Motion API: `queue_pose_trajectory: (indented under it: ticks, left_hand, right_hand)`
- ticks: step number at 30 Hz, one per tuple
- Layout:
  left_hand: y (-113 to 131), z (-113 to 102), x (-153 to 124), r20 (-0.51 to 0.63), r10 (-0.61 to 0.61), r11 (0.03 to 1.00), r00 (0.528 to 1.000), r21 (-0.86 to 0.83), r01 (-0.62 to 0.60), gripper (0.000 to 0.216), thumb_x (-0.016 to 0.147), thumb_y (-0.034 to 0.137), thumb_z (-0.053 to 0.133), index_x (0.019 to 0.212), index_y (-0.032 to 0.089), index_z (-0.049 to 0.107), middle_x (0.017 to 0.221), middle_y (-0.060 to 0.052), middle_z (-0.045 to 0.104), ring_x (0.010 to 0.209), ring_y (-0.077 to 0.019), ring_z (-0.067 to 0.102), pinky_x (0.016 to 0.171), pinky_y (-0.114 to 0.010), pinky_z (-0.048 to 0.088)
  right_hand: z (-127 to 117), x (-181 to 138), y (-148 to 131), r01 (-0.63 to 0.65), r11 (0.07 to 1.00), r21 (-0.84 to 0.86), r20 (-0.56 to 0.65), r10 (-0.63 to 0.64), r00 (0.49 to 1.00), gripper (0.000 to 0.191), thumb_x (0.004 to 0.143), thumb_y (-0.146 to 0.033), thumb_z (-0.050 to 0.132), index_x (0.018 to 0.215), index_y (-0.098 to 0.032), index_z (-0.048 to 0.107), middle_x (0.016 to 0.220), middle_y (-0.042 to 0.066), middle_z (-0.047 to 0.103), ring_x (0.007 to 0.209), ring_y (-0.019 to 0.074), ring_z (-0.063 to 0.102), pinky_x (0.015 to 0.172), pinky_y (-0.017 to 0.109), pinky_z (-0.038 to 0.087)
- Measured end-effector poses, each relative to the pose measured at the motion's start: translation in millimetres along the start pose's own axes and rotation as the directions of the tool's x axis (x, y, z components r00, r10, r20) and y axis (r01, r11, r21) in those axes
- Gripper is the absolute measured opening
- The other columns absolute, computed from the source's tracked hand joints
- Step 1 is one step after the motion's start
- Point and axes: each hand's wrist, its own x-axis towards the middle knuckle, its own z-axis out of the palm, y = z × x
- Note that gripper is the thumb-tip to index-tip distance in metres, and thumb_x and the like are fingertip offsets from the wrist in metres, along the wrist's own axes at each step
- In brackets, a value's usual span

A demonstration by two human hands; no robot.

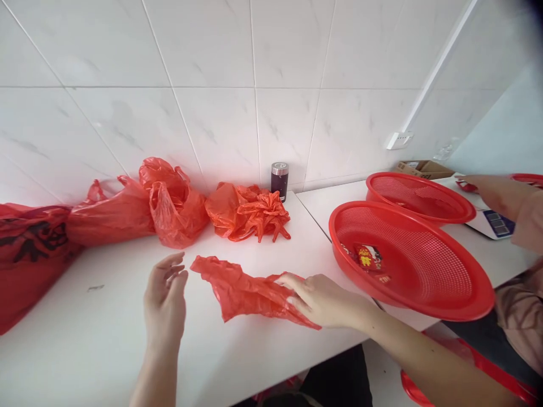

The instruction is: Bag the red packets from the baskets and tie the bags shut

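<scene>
A thin red plastic bag (246,288) stretches out flat and crumpled above the white table (102,339). My right hand (320,299) pinches its right end between thumb and fingers. Left of the bag's free end, my left hand (165,299) is raised, holding nothing, with its fingers half curled and apart from the thumb. A bunch of crumpled red plastic bags (250,212) lies behind the one I hold, near the wall.
Filled red bags (178,209) line the wall at left. A dark tumbler (279,181) stands behind. To the right, a red basket (407,260) holds several small packets (368,258), beside another basket (419,195). A co-worker's arm (504,198) reaches over a scale (494,223).
</scene>
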Motion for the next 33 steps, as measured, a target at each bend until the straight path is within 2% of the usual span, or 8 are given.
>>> queue_pose_trajectory:
  ticks: [2, 5, 9, 14, 19, 25, 30, 33]
  left_hand:
    - [9.3, 5.7, -18.1, 0.092, 0.096, 0.961, 0.991, 0.252, -0.116, 0.03, 0.082, 0.041, 0.056, 0.108, 0.027, 0.058, 0.098, -0.002, 0.06, 0.093, -0.0214, 0.058, 0.082, -0.033, 0.043]
    - [4.0, 18.6, -34.4, 0.336, -0.074, 0.867, 0.939, 0.487, -0.105, 0.044, 0.082, 0.055, 0.054, 0.114, 0.025, 0.048, 0.084, -0.001, 0.058, 0.079, -0.0236, 0.06, 0.069, -0.035, 0.046]
    - [-27.4, 30.0, -38.3, 0.363, -0.178, 0.756, 0.915, 0.645, -0.109, 0.052, 0.08, 0.054, 0.053, 0.119, 0.023, 0.042, 0.089, -0.005, 0.057, 0.078, -0.0268, 0.061, 0.066, -0.039, 0.048]
    - [-61.5, 15.4, -44.8, 0.425, -0.091, 0.869, 0.901, 0.475, -0.136, 0.041, 0.077, 0.022, 0.045, 0.117, 0.027, 0.053, 0.106, -0.007, 0.059, 0.093, -0.0227, 0.063, 0.075, -0.035, 0.05]
    - [-66.1, -11.6, -46.6, 0.196, -0.244, 0.937, 0.95, 0.299, 0.179, 0.01, 0.076, 0.025, 0.051, 0.084, 0.023, 0.055, 0.081, -0.001, 0.059, 0.082, -0.0212, 0.065, 0.07, -0.031, 0.051]
    - [-42.7, 11.0, -40.8, 0.297, -0.244, 0.97, 0.923, 0.052, 0.239, 0.04, 0.079, 0.047, 0.062, 0.109, 0.025, 0.05, 0.11, -0.005, 0.054, 0.099, -0.0217, 0.058, 0.078, -0.038, 0.057]
    - [-37.9, 52.3, -39.5, 0.5, -0.4, 0.911, 0.768, 0.126, 0.393, 0.067, 0.078, 0.058, 0.061, 0.13, 0.023, 0.039, 0.116, -0.012, 0.057, 0.098, -0.0235, 0.061, 0.077, -0.039, 0.056]
    - [-41.7, 62.5, -38.7, 0.49, -0.45, 0.879, 0.746, 0.099, 0.466, 0.075, 0.075, 0.055, 0.067, 0.132, 0.018, 0.037, 0.103, -0.011, 0.063, 0.094, -0.0228, 0.064, 0.08, -0.038, 0.055]
  right_hand:
    - [7.8, 4.7, -4.9, 0.019, 1.0, -0.014, 0.012, -0.019, 1.0, 0.035, 0.097, -0.031, 0.034, 0.126, -0.021, 0.049, 0.092, 0.007, 0.069, 0.071, 0.0223, 0.065, 0.059, 0.029, 0.035]
    - [26.7, 14.1, -14.5, 0.086, 0.996, -0.033, -0.001, -0.086, 0.996, 0.028, 0.096, -0.031, 0.036, 0.107, -0.02, 0.059, 0.091, 0.007, 0.07, 0.075, 0.022, 0.066, 0.063, 0.03, 0.038]
    - [50.6, 25.1, -22.6, 0.13, 0.991, -0.017, 0.027, -0.13, 0.991, 0.027, 0.095, -0.03, 0.038, 0.102, -0.02, 0.062, 0.089, 0.007, 0.071, 0.08, 0.0234, 0.067, 0.066, 0.032, 0.043]
    - [45.2, 38.1, 7.1, -0.051, 0.998, 0.039, -0.039, 0.052, 0.998, 0.05, 0.096, -0.036, 0.037, 0.144, -0.021, 0.038, 0.117, 0.014, 0.066, 0.097, 0.0282, 0.066, 0.079, 0.038, 0.047]
    - [21.1, 41.7, 44.7, -0.309, 0.946, 0.096, -0.159, 0.321, 0.934, 0.065, 0.096, -0.037, 0.037, 0.153, -0.012, 0.015, 0.126, 0.021, 0.059, 0.103, 0.0303, 0.063, 0.078, 0.038, 0.047]
    - [28.2, 54.5, 31.9, -0.219, 0.976, 0.018, -0.313, 0.213, 0.926, 0.041, 0.095, -0.03, 0.042, 0.134, -0.02, 0.05, 0.111, 0.011, 0.068, 0.097, 0.0274, 0.065, 0.079, 0.037, 0.047]
    - [51.8, 56.2, 5.4, -0.005, 0.995, 0.104, -0.158, 0.022, 0.987, 0.035, 0.091, -0.027, 0.05, 0.125, -0.021, 0.058, 0.108, 0.007, 0.07, 0.097, 0.0257, 0.064, 0.085, 0.037, 0.046]
    - [54.7, 48.2, -0.7, 0.081, 0.958, 0.276, -0.086, -0.059, 0.995, 0.031, 0.092, -0.032, 0.051, 0.12, -0.023, 0.061, 0.108, 0.005, 0.07, 0.099, 0.023, 0.063, 0.085, 0.034, 0.046]
